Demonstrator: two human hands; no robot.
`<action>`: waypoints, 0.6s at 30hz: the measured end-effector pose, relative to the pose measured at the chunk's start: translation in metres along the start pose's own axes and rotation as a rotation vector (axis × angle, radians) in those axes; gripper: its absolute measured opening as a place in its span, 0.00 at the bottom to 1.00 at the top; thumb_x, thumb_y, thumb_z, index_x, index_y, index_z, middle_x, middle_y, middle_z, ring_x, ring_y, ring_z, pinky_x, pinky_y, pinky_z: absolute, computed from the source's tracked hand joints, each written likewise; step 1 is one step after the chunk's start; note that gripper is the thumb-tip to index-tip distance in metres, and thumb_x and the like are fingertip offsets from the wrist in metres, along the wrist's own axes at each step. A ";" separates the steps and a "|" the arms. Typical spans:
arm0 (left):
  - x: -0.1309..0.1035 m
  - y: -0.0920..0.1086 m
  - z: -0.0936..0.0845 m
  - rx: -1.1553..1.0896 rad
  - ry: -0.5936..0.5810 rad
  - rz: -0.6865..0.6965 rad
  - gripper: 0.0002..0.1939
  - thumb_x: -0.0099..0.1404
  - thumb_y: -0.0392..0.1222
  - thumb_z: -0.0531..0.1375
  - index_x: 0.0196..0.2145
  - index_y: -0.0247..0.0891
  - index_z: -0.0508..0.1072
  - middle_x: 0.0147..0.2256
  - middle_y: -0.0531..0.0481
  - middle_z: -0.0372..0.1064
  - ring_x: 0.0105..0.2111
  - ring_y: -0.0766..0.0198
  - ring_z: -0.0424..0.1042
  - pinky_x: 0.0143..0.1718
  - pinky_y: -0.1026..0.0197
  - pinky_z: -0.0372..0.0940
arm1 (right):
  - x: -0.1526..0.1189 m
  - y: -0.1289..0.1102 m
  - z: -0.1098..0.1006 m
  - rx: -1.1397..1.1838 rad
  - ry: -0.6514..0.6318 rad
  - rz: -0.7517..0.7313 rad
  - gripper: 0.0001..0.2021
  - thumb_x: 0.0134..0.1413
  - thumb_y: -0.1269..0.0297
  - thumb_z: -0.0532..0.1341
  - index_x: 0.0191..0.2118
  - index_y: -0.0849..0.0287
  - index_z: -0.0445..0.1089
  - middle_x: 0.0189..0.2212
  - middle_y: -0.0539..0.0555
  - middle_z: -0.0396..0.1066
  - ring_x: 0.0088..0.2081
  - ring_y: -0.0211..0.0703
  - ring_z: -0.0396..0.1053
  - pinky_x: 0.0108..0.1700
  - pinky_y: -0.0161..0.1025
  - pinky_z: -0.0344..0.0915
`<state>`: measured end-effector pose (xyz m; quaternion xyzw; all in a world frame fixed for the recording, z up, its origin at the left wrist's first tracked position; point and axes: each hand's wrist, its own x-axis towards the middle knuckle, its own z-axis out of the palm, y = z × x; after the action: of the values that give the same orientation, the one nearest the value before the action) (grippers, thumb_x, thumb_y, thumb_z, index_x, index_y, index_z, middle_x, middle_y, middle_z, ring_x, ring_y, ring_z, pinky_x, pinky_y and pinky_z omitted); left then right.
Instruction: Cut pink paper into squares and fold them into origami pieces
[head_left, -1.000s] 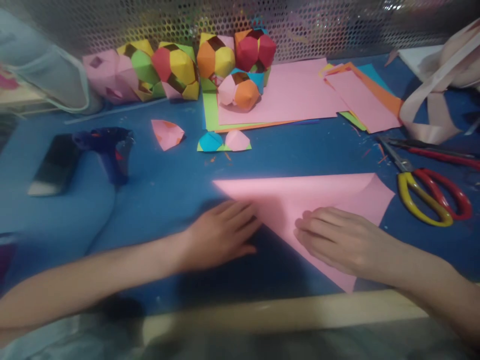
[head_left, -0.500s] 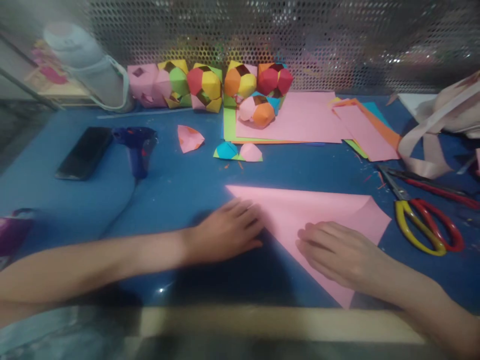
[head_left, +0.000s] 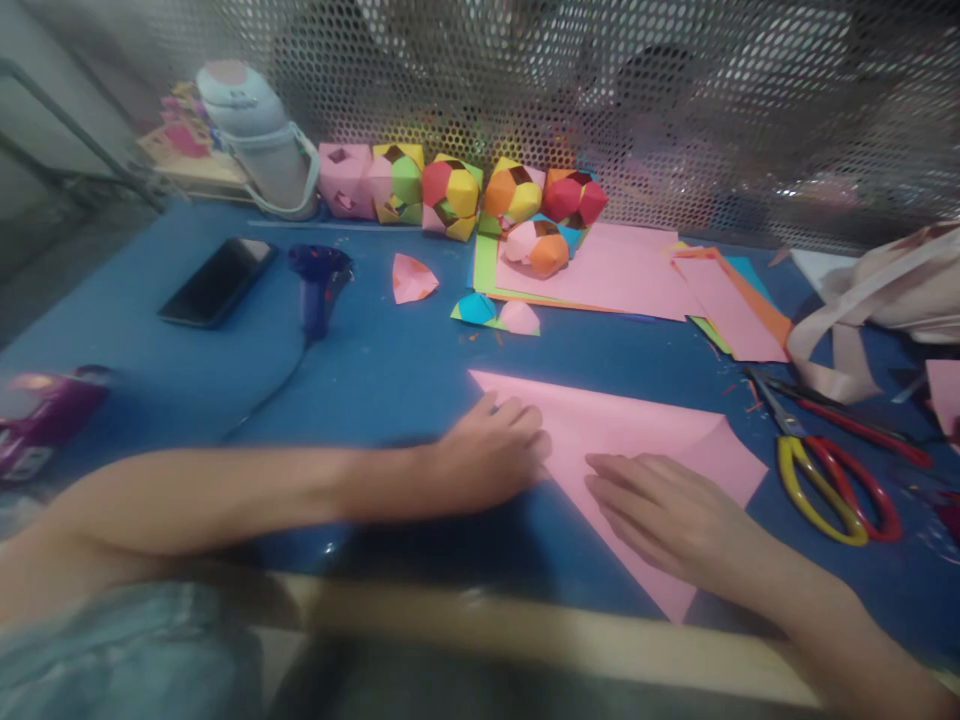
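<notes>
One folded pink paper [head_left: 634, 428] lies on the bench [head_left: 397, 390] in the head view. The left hand [head_left: 495, 455], flatter a moment ago, now curls at the paper's left edge; whether it pinches is unclear. The right hand [head_left: 667, 515] rests there, fingers extended. The fold looks unchanged, suggesting steadying.

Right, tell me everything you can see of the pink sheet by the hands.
The pink sheet looks like plain, smooth paper. It lies on the blue tabletop, apparently folded over, with a softly rounded far edge, a sharp point at far left, and corners at the right and near side. The left hand is at its left edge; the right hand lies over its middle.
</notes>
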<state>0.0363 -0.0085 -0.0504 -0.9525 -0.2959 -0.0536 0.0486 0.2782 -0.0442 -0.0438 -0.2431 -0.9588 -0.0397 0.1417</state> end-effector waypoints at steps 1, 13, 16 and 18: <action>0.001 0.001 0.001 0.008 0.008 -0.016 0.13 0.66 0.47 0.55 0.37 0.34 0.71 0.38 0.41 0.66 0.40 0.52 0.66 0.42 0.51 0.60 | 0.001 0.000 -0.001 -0.004 0.005 -0.003 0.11 0.60 0.75 0.52 0.42 0.64 0.70 0.42 0.63 0.73 0.41 0.50 0.71 0.38 0.46 0.69; 0.006 -0.003 0.005 0.024 0.023 -0.148 0.16 0.67 0.49 0.53 0.40 0.32 0.72 0.36 0.38 0.67 0.41 0.47 0.67 0.40 0.48 0.61 | 0.001 -0.001 0.000 -0.015 0.012 -0.016 0.11 0.60 0.75 0.51 0.41 0.64 0.70 0.41 0.63 0.73 0.42 0.49 0.70 0.39 0.46 0.69; 0.009 -0.004 0.004 0.021 -0.023 -0.167 0.18 0.68 0.50 0.51 0.42 0.32 0.72 0.38 0.36 0.68 0.42 0.46 0.67 0.40 0.47 0.62 | 0.000 -0.001 0.001 -0.027 0.015 -0.012 0.11 0.60 0.75 0.52 0.42 0.65 0.70 0.42 0.64 0.73 0.42 0.49 0.70 0.38 0.46 0.69; 0.011 -0.004 0.002 0.003 -0.062 -0.188 0.21 0.68 0.52 0.51 0.43 0.31 0.72 0.39 0.35 0.68 0.43 0.45 0.67 0.40 0.47 0.62 | -0.001 -0.001 0.001 -0.024 0.010 -0.009 0.10 0.60 0.75 0.52 0.41 0.67 0.70 0.42 0.65 0.73 0.42 0.50 0.69 0.39 0.46 0.69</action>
<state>0.0434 0.0012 -0.0507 -0.9216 -0.3855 -0.0280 0.0356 0.2786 -0.0452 -0.0457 -0.2404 -0.9585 -0.0528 0.1435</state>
